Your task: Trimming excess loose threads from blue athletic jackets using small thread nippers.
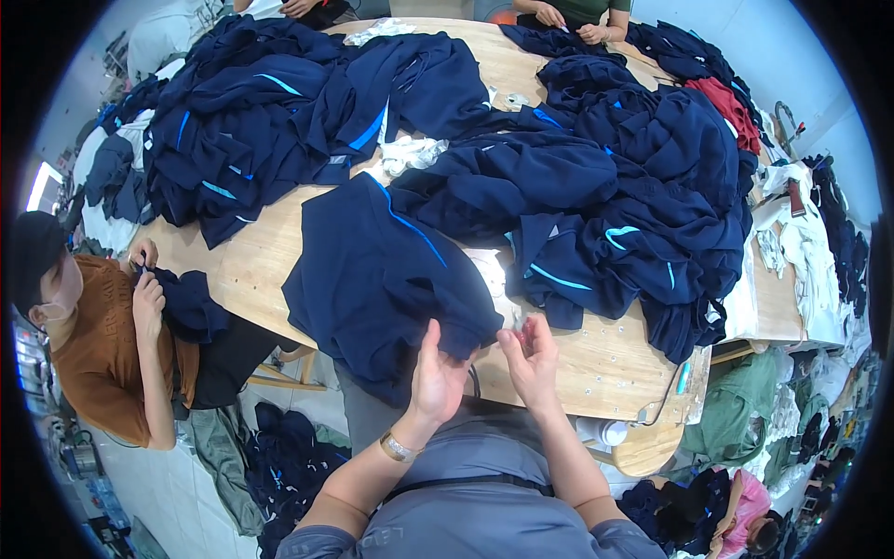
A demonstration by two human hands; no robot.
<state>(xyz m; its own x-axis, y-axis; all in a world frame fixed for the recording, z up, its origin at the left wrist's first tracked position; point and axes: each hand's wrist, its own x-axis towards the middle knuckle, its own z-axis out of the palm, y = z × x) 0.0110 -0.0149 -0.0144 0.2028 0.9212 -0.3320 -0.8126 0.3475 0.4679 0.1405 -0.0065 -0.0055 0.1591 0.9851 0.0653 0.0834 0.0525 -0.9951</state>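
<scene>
A dark navy garment (372, 270) with a bright blue piping strip is spread in front of me, its near part hanging over the table edge. My left hand (440, 380) is at its near right edge, thumb raised apart and fingers stretched against the cloth. Just right of that edge is my right hand (533, 365), palm turned inward, with a gap between its thumb and loosely bent fingers. Nothing shows plainly in it, though its fingertips are slightly blurred.
Navy garments lie heaped at the table's (596, 373) far left (242, 121) and right (643, 205). White scraps (410, 156) lie between. A turquoise pen-like tool (684, 377) sits near the right corner. On my left, a seated person (121, 345) handles navy cloth; others work across the table.
</scene>
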